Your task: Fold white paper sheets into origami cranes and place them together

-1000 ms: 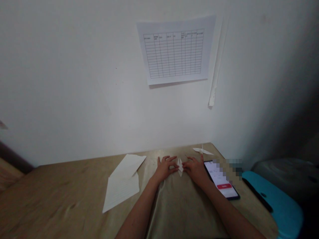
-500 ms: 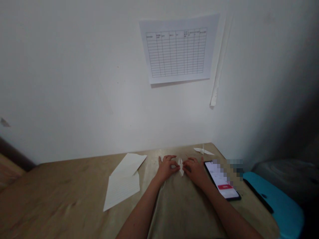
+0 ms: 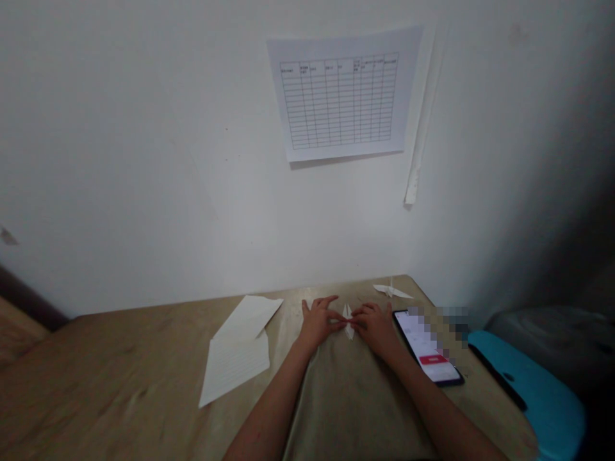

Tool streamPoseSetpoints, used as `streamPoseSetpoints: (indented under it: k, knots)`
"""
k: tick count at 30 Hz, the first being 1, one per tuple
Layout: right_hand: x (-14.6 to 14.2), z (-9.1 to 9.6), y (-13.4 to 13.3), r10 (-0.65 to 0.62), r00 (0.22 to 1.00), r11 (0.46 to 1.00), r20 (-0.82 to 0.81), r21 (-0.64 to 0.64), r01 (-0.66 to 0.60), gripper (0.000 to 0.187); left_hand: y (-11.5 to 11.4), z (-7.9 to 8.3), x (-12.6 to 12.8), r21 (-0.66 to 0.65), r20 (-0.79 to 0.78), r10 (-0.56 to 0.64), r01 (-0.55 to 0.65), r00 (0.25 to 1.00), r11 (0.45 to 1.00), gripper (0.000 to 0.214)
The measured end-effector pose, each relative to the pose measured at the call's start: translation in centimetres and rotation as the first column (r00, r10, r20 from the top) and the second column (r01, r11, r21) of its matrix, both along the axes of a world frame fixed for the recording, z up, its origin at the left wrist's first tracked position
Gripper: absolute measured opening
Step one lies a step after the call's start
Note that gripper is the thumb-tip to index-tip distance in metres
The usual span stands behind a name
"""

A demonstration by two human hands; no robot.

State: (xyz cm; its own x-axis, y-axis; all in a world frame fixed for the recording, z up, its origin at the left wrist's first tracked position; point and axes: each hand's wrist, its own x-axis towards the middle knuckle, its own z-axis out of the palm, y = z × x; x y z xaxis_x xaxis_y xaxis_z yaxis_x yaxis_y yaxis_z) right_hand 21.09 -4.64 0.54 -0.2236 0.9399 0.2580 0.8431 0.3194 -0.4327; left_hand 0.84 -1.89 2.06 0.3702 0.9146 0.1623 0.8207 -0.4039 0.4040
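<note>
1. Holds a folded paper (image 3: 350, 332) between left hand (image 3: 317, 323) and right hand (image 3: 378, 326), near the far edge of the worktop (image 3: 144, 378).
2. Pinches it from both sides, with fingertips close together over its middle.
3. Has a winged paper figure (image 3: 390, 291) beyond the right hand, near the far right corner.
4. Has a phone (image 3: 423, 349) near the right edge.

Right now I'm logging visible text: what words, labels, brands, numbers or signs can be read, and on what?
None can be read.
Wall sheet: table headings, too small and blurred.
Phone: screen text and label on the red button, too small.
Teal object: dark oval mark, too unclear.
Folded paper, loose sheets: no writing discernible.
</note>
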Motion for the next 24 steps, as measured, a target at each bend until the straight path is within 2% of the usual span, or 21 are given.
streamPoseSetpoints:
  k: [11,18,24]
  knots:
    - [-0.06,0.26,0.30,-0.023,0.999,0.999,-0.031,0.042,0.025,0.017,0.00,0.03,0.05,0.054,0.029,-0.014,0.012,0.999,0.998,0.007]
    - [0.12,0.10,0.42,-0.042,0.993,0.999,-0.107,-0.006,0.041,0.013,-0.06,-0.04,0.10,0.002,0.072,0.022,-0.022,0.997,1.000,0.002]
    - [0.17,-0.08,0.11,-0.026,0.988,0.999,-0.149,-0.022,0.023,0.014,0.20,-0.90,-0.12,-0.054,0.137,0.046,-0.039,0.989,0.998,0.007]
